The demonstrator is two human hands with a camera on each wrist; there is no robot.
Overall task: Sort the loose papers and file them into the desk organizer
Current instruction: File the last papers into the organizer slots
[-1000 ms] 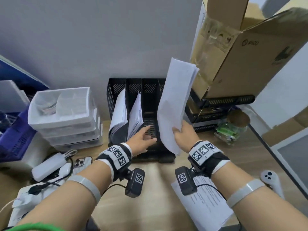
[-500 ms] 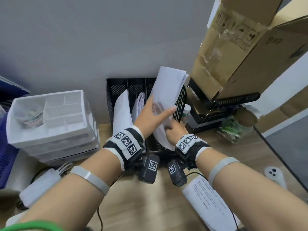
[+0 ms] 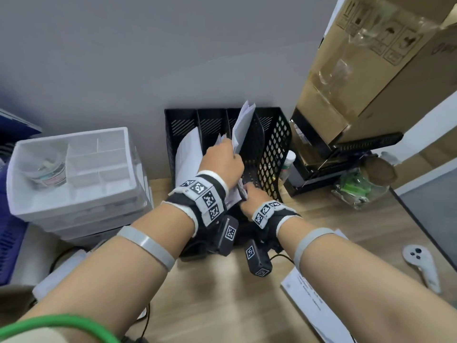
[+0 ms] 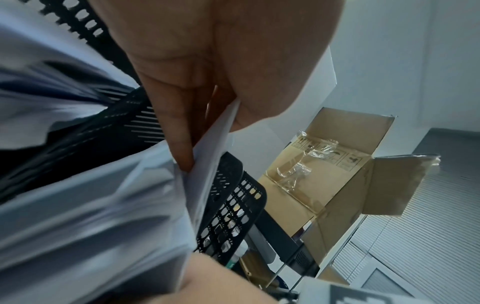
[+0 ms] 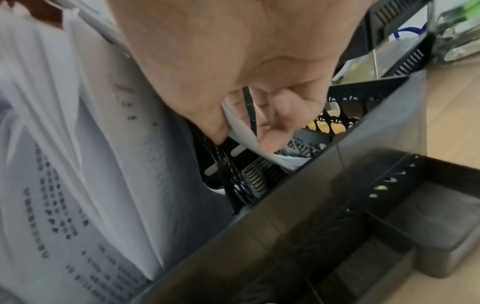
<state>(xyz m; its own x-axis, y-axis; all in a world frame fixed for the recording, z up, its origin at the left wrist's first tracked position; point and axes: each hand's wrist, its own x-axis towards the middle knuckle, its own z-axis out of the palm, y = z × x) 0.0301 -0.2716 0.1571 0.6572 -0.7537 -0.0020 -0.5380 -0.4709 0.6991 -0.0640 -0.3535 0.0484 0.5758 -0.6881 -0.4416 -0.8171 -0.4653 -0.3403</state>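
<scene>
A black mesh desk organizer [image 3: 273, 144] with several upright slots stands against the wall. A white sheaf of papers [image 3: 243, 125] stands tilted in a slot right of the middle. My left hand [image 3: 232, 151] pinches its front edge between thumb and fingers [image 4: 179, 131], the sheaf [image 4: 213, 148] running down past the mesh wall. Lower down, my right hand [image 3: 244, 191] curls its fingers [image 5: 270, 135] on the sheaf's bottom corner [image 5: 241, 133] at the slot's mouth, beside a black divider. Other printed sheets [image 3: 189, 154] fill the left slots.
A white drawer unit [image 3: 74, 169] stands left of the organizer. At right are a large cardboard box [image 3: 371, 70] on a black rack [image 3: 346, 149], a small bottle [image 3: 288, 164] and a jar [image 3: 363, 186]. One loose printed sheet [image 3: 309, 300] and a white controller [image 3: 420, 263] lie on the desk.
The sheaf, held high by the right hand a second ago, has come down into the organizer slot. The left hand left the organizer's front and took hold of the sheaf.
</scene>
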